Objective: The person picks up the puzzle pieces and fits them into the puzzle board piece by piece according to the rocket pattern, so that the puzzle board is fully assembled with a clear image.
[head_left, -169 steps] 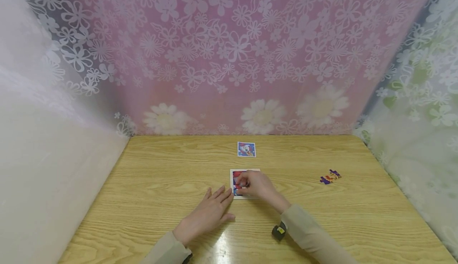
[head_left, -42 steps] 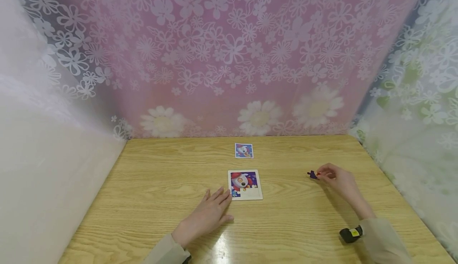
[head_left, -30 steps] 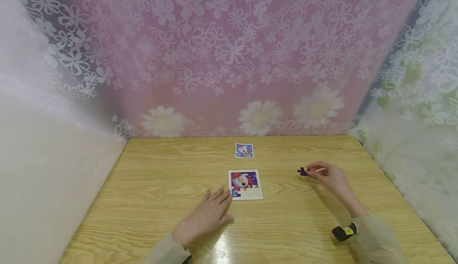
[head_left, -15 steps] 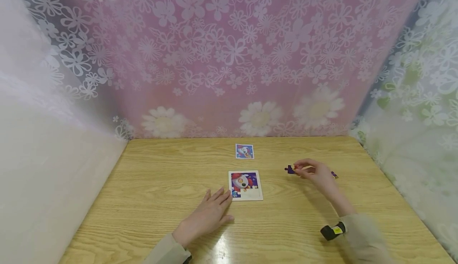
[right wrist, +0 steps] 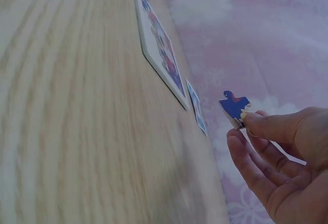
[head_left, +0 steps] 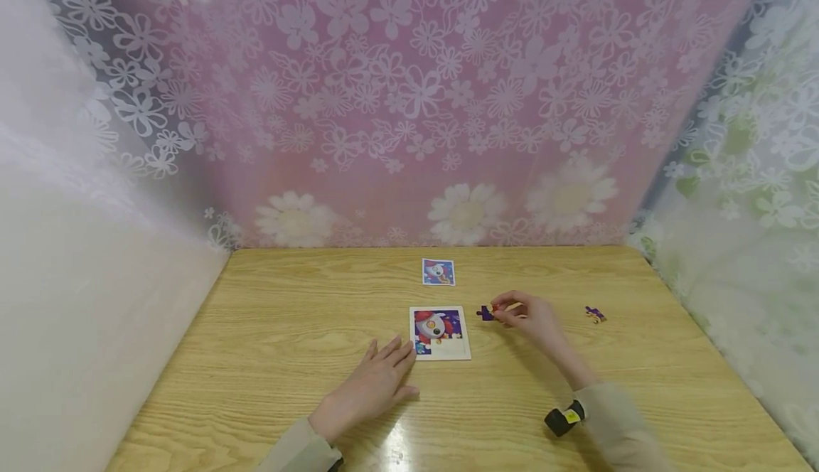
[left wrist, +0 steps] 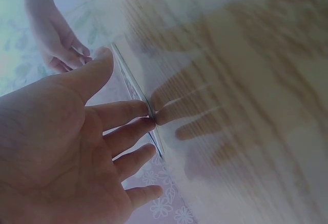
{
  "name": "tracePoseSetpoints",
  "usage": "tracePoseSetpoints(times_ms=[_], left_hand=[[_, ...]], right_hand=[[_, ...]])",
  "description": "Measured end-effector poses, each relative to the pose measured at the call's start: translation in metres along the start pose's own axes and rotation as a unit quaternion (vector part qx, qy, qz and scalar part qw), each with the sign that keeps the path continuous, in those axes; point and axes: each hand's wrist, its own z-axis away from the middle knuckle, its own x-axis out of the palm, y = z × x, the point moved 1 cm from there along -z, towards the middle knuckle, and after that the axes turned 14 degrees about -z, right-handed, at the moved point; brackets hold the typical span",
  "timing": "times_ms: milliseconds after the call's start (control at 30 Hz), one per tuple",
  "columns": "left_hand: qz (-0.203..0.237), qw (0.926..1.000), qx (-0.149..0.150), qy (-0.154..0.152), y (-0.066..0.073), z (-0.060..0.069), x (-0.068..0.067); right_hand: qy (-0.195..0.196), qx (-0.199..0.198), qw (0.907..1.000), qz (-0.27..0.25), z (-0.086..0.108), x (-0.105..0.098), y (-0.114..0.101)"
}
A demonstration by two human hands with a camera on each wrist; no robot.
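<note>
Between thumb and fingers my right hand (head_left: 530,319) pinches a purple jigsaw piece (head_left: 488,313), held off the table just right of the puzzle tray. The right wrist view shows the jigsaw piece (right wrist: 234,106) with a purple face and a yellow and red corner. The white-framed puzzle tray (head_left: 467,337) lies flat, with fitted pieces along its top and left and a bare pale area at lower right. My left hand (head_left: 367,390) lies with fingers extended, its fingertips touching the tray's left edge; the left wrist view shows that hand (left wrist: 77,137) against the tray's edge.
One more purple and orange jigsaw piece (head_left: 595,314) lies on the wooden table (head_left: 288,330) at the right. Behind the tray is a small picture card (head_left: 438,272) with a similar picture. Flowered curtains (head_left: 384,138) enclose the table's back and right.
My right hand left the tray, picked up a jigsaw piece at the right and carried it left towards the tray. The other piece stayed behind. My left hand has stayed at the tray's edge.
</note>
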Motion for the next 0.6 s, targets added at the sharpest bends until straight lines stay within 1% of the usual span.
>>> tracePoseSetpoints(times_ms=[100,233,467,600], left_hand=[[0.000,1.0000,-0.003,0.001,0.000,-0.001,0.002],[0.001,1.0000,-0.004,0.004,0.000,-0.001,0.004],[0.000,1.0000,-0.004,0.007,0.000,-0.002,0.005],[-0.002,1.0000,-0.003,0.009,-0.001,-0.002,0.006]], right_hand=[[-0.004,0.004,0.9999,0.009,-0.002,0.010,-0.001],[-0.018,0.008,0.9998,0.002,-0.003,0.023,-0.003],[-0.042,0.018,0.9982,-0.040,-0.004,0.044,-0.010],[-0.062,0.010,0.9975,-0.031,-0.004,0.055,-0.012]])
